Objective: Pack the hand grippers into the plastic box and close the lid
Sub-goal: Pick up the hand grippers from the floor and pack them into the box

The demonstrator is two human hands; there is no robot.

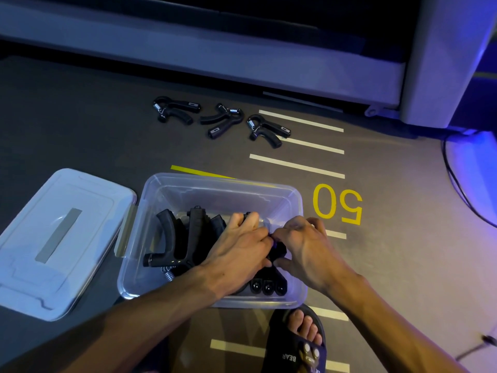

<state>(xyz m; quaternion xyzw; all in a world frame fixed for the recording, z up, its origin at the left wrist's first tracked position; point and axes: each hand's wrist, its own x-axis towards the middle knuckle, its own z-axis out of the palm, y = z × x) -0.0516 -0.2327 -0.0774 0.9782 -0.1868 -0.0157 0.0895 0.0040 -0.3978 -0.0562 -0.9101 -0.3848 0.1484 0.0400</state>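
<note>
A clear plastic box stands open on the floor in front of me. Several black hand grippers lie packed inside it, handles up at the left. Both my hands are down in the box's right half. My left hand reaches over the packed grippers, its fingers curled round a black hand gripper. My right hand pinches the same gripper from the right side. Most of that gripper is hidden under my hands. Three more grippers lie on the floor beyond the box: one, another and a third.
The box's translucent lid lies flat on the floor to the left, touching the box's left edge. White floor stripes and a yellow "50" mark the right. My sandalled foot sits just below the box. A cable runs at far right.
</note>
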